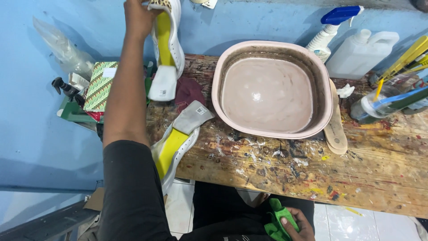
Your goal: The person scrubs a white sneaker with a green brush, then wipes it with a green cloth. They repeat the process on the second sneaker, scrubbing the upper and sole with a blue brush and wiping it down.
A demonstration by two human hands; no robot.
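My left hand [138, 18] reaches far forward and grips the heel of a white shoe [171, 44] with a yellow lining and a leopard-print collar, held over the table's back left corner. Its white tongue [163, 83] hangs down. A second matching white shoe [176, 145] lies on the table's left edge, grey tongue flipped out. My right hand [296, 225] rests low near my lap, closed on a green cloth [277, 221]. A pink basin [272, 89] of murky brownish water stands in the middle of the table.
Paint-stained wooden table [290, 174]. Beige insoles [336, 129] lean by the basin's right side. Spray bottle [332, 29], white jug [363, 53] and a container of brushes [392, 96] at back right. Patterned boxes [100, 87], a black sprayer and a plastic bag sit at left. Maroon cloth [189, 91] behind the shoes.
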